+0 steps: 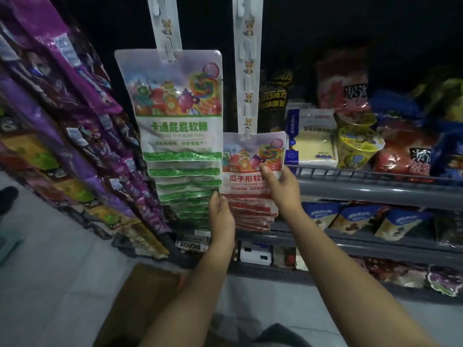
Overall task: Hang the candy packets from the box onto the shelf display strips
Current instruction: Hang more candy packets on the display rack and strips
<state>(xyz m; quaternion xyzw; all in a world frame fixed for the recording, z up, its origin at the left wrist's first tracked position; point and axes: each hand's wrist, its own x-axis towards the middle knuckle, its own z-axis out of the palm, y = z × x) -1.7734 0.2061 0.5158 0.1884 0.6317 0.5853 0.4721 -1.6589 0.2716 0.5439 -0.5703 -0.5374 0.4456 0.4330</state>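
Red candy packet [250, 169] hangs upright, long axis vertical, from the right strip [246, 71]; left hand [221, 216] and right hand [281, 186] pinch its side edges.

Both display strips [246, 71] cut off at top edge. Cardboard box [140, 304] mostly behind left forearm. Lower red packets [253, 216] overlap, count unclear.

Green-banded candy packets [180, 136], red-banded packets [250, 186] (lollipop swirls), white strips [246, 71], purple bags [82, 96]
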